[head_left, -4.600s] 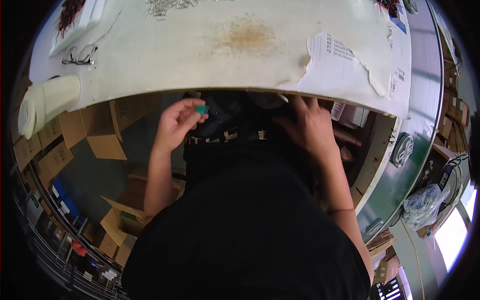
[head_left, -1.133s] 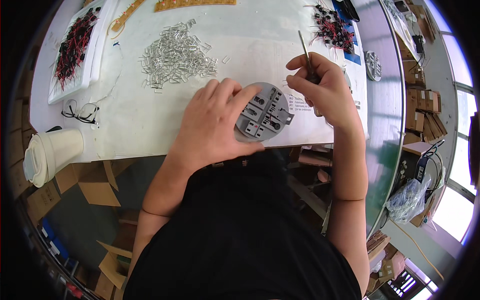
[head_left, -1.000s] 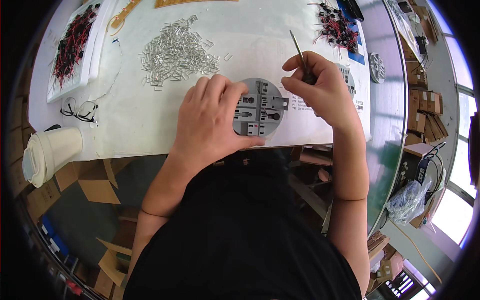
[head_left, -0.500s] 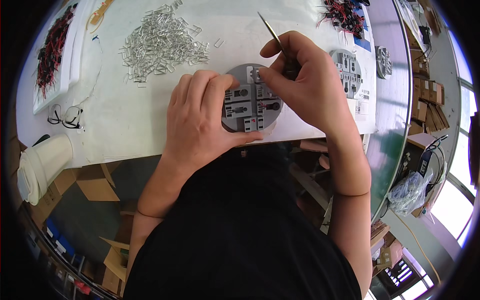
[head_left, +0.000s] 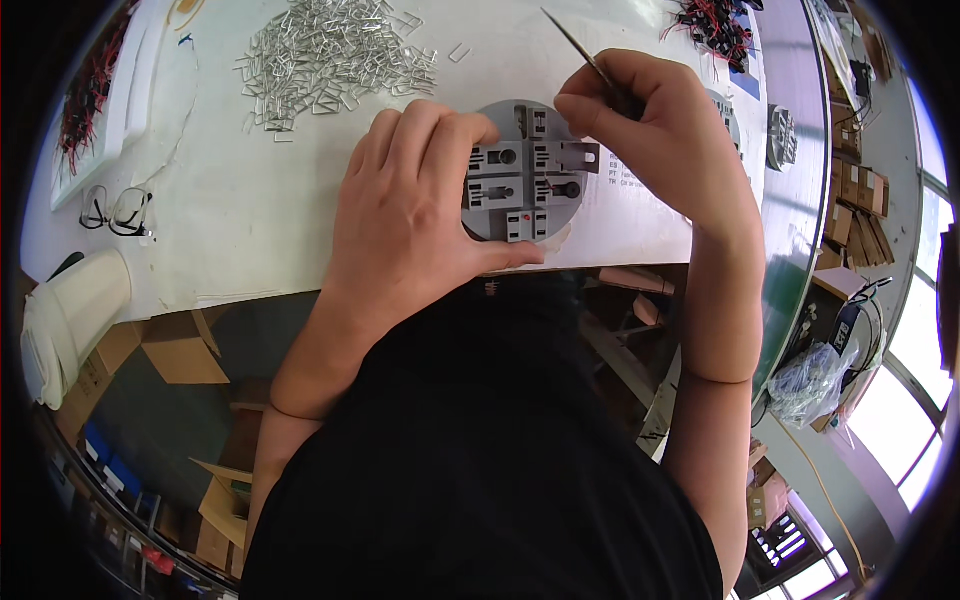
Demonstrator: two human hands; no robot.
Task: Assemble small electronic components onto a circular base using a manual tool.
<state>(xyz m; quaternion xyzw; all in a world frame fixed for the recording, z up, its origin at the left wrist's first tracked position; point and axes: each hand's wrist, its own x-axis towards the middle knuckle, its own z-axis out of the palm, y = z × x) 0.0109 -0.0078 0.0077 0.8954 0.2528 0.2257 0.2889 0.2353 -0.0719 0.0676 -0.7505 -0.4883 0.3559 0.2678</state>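
Steadily pinned: a round grey fixture under two hands

Both hands work at the near edge of a white counter (head_left: 260, 210). The left hand (head_left: 410, 215) lies flat over the left part of a round grey fixture (head_left: 530, 175), fingers together and curled over its upper rim, thumb stretched along its lower edge, so the disc is pressed against the counter. The fixture carries several small grey blocks set in a cross-shaped pattern, some with dark holes or slots, and it sits just inside the counter's front edge, directly ahead of the person's chest.

The right hand (head_left: 655, 135) hovers at the fixture's upper right rim, fingers bunched and pinching a thin metal tool (head_left: 585, 55) whose slim shaft points up and to the left, away from the disc. Whether the lower end of the tool touches the fixture is hidden by the fingers.

Farther back on the counter, well apart from the hands, spreads a loose heap of small silvery metal clips (head_left: 330, 55). A pair of glasses (head_left: 115, 210) lies at the left, near a white rolled cloth (head_left: 70, 315) at the counter's corner. A bundle of red and black wires (head_left: 715, 20) lies at the far right, and a second round grey part (head_left: 780, 135) sits beside the right wrist's far side. Cardboard boxes (head_left: 180, 350) stand on the floor below the counter.
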